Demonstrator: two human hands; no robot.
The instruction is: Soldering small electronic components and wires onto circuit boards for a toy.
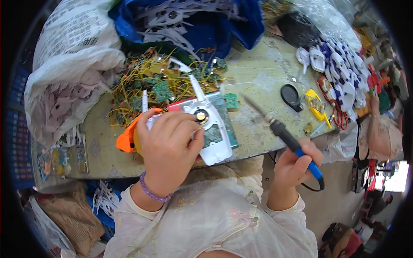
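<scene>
Left hand pressed on white plastic shell, fingers closed over its left side | right hand gripped soldering iron, long axis pointing up-left, tip right of shell | wire pile behind shell

toy shell: white plastic, brass-coloured round disc in the middle
orange part: bright orange, by the left hand
soldering iron: black grip, blue handle end, black cord, in the right hand
bracelet: purple beads
circuit boards: green, tangled in yellow wires
sack: white woven, dark print
bag: deep blue
tabletop: pale grey-green, stained
sleeves: sheer white, faint floral embroidery
</scene>
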